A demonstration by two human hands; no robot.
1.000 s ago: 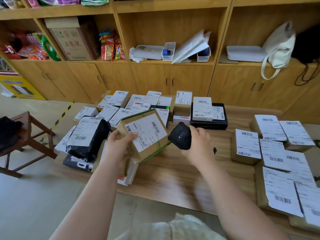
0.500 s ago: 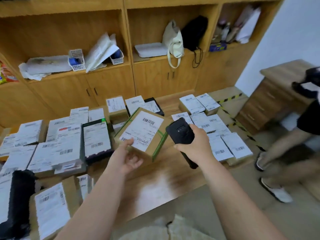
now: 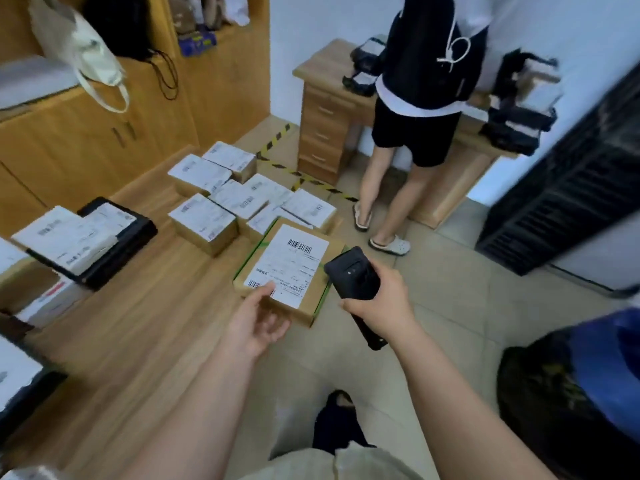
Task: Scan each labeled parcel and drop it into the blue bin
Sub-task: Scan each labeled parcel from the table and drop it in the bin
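Observation:
My left hand [image 3: 258, 320] holds a brown cardboard parcel [image 3: 294, 271] with green tape and a white barcode label, gripping its near edge past the table's right end. My right hand [image 3: 384, 299] grips a black handheld scanner [image 3: 353, 282] just right of the parcel, its head close to the label. The blue bin [image 3: 609, 372], lined with a black bag, sits on the floor at the lower right. Several more labeled parcels [image 3: 204, 220] lie on the wooden table [image 3: 138, 323].
Another person [image 3: 415, 109] stands at a small wooden desk [image 3: 325, 109] ahead on the right. A black slatted rack [image 3: 568, 188] stands at the far right. Wooden cabinets [image 3: 104, 133] with a hanging white bag line the back wall. Striped tape marks the tiled floor.
My view has swung right, from the table toward the floor and bin. Both hands moved right with the parcel and scanner; the blue bin and the standing person came into view.

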